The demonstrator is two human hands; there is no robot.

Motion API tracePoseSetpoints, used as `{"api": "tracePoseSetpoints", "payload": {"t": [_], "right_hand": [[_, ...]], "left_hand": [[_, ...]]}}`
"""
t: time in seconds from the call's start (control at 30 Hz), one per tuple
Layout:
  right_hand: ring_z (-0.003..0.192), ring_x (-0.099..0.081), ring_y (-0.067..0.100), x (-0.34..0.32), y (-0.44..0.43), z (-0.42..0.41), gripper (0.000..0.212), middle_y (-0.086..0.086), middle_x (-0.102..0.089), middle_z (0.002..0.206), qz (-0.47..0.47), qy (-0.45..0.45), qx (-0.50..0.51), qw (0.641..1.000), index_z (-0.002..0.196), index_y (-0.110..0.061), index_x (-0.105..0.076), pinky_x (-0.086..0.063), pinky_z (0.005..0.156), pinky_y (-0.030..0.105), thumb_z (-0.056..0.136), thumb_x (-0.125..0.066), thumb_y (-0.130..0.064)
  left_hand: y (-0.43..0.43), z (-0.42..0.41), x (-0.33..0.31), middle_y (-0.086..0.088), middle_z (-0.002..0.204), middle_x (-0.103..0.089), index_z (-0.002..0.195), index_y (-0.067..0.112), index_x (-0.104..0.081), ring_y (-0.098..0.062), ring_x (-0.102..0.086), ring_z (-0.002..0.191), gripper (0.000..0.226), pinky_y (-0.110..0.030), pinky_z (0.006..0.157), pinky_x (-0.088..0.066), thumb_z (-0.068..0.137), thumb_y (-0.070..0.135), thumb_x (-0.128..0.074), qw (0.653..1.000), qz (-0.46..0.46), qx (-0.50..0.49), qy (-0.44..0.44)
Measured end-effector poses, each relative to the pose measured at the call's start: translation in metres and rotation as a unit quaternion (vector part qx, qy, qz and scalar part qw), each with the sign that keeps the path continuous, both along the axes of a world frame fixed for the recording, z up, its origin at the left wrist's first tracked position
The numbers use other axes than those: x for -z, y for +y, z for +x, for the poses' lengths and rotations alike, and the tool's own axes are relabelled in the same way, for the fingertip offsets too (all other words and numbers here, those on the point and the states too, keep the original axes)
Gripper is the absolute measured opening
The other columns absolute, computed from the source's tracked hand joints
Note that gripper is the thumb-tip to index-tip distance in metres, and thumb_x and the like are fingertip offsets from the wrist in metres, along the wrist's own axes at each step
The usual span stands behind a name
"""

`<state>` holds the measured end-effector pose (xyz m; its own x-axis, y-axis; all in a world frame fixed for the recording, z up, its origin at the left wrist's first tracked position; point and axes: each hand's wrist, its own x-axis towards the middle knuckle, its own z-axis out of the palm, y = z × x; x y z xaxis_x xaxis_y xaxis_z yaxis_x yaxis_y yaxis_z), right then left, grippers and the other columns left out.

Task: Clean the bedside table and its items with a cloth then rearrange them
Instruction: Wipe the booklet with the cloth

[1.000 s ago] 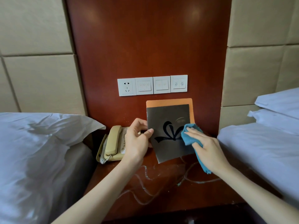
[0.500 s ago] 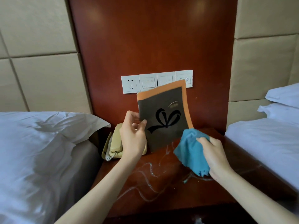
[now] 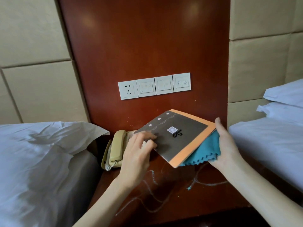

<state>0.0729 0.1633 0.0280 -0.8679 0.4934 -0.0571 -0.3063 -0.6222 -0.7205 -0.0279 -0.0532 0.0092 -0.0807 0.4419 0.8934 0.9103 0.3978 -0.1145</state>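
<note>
Teal scalloped-edge cloth (image 3: 203, 151) sits bunched in my right grip (image 3: 227, 145), cupped beneath the grey, orange-bordered booklet (image 3: 182, 136), which my left grip (image 3: 136, 154) pinches above the red-brown wooden tabletop (image 3: 172, 202). I judge the back cover is next: free the cloth, wipe it.

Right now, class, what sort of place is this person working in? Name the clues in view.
Probably a twin hotel room: a left bed and right bed in white linen flank the bedside table, which carries a beige telephone, under a wall row of switches.
</note>
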Motion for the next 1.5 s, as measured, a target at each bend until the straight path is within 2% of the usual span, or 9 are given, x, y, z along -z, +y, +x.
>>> {"api": "tracePoseSetpoints", "payload": {"t": [0.23,0.37,0.53,0.7,1.0,1.17,1.27,1.37,1.5], "right_hand": [[0.071,-0.074,0.030,0.005,0.000,-0.008,0.028,0.012,-0.076,0.085,-0.004,-0.032,0.040,0.999,0.105,-0.012,-0.065,-0.057,0.054,0.040,0.087,-0.066,-0.033],[0.080,-0.070,0.029,0.008,-0.003,-0.018,0.031,0.011,-0.070,0.096,-0.003,-0.069,0.061,0.996,0.110,-0.010,-0.062,-0.053,0.060,0.040,0.088,-0.065,-0.031],[0.075,-0.068,0.026,0.016,-0.003,-0.026,0.026,0.010,-0.068,0.094,0.015,-0.099,0.072,0.992,0.094,-0.014,-0.059,-0.055,0.062,0.039,0.085,-0.068,-0.036],[0.087,-0.072,0.034,0.031,-0.010,-0.024,0.030,0.013,-0.074,0.102,0.082,-0.099,0.040,0.991,0.103,-0.015,-0.070,-0.054,0.085,0.055,0.079,-0.074,-0.030],[0.073,-0.068,0.024,0.013,-0.016,-0.020,0.011,0.004,-0.070,0.083,0.057,-0.081,0.175,0.980,0.087,-0.025,-0.063,-0.054,0.063,0.037,0.090,-0.062,-0.035],[0.104,-0.061,0.005,0.007,-0.032,-0.013,0.026,-0.006,-0.066,0.112,0.345,0.044,0.253,0.903,0.118,-0.032,-0.060,-0.048,0.089,0.022,0.095,-0.050,-0.040],[0.115,-0.057,0.008,0.000,-0.056,-0.013,0.031,-0.007,-0.066,0.119,0.477,0.064,0.174,0.859,0.119,-0.028,-0.063,-0.043,0.103,0.028,0.096,-0.046,-0.041],[0.125,-0.054,0.017,-0.004,-0.088,-0.013,0.041,-0.003,-0.063,0.128,0.466,0.071,0.000,0.882,0.117,-0.031,-0.065,-0.039,0.108,0.047,0.087,-0.048,-0.052],[0.142,-0.002,-0.011,-0.004,-0.103,-0.012,0.035,-0.037,-0.023,0.148,0.587,0.129,-0.056,0.797,0.126,-0.064,-0.040,-0.004,0.121,0.044,0.093,-0.040,-0.051]], "left_hand": [[0.002,0.010,0.006,0.003,0.129,-0.034,0.112,0.025,-0.047,-0.010,-0.032,0.125,0.037,-0.037,0.106,-0.032,0.082,0.012,-0.065,0.947,0.207,0.021,-0.245],[0.004,0.014,-0.001,0.001,0.135,-0.049,0.131,0.023,-0.036,-0.012,-0.049,0.125,0.049,-0.043,0.110,-0.038,0.091,0.008,-0.058,0.774,0.310,0.182,-0.521],[0.005,0.013,-0.001,-0.015,0.129,-0.060,0.138,0.009,-0.042,-0.032,-0.059,0.115,0.053,-0.039,0.091,-0.051,0.088,-0.004,-0.032,0.577,0.387,0.361,-0.622],[0.006,0.012,0.001,-0.002,0.112,-0.071,0.117,0.024,-0.061,-0.019,-0.068,0.099,0.033,-0.040,0.079,-0.058,0.092,0.012,-0.042,0.594,0.406,0.344,-0.603],[-0.005,0.007,-0.010,-0.004,0.112,-0.072,0.112,0.024,-0.065,-0.018,-0.068,0.100,0.030,-0.038,0.091,-0.051,0.100,0.021,-0.038,0.557,0.437,0.357,-0.610],[-0.005,0.014,-0.012,-0.004,0.117,-0.070,0.119,0.025,-0.062,-0.024,-0.063,0.112,0.031,-0.045,0.100,-0.046,0.101,0.025,-0.037,0.570,0.393,0.368,-0.621],[0.006,0.024,-0.012,-0.009,0.118,-0.069,0.124,0.020,-0.058,-0.025,-0.065,0.109,0.031,-0.046,0.097,-0.049,0.100,0.024,-0.038,0.587,0.352,0.379,-0.622],[0.017,0.035,-0.011,-0.012,0.117,-0.068,0.121,0.018,-0.061,-0.025,-0.066,0.107,0.031,-0.042,0.095,-0.052,0.099,0.027,-0.042,0.579,0.310,0.400,-0.640],[0.015,0.038,-0.016,-0.012,0.126,-0.064,0.124,0.015,-0.061,-0.026,-0.060,0.119,0.035,-0.043,0.103,-0.046,0.100,0.029,-0.040,0.554,0.287,0.438,-0.648]]}}
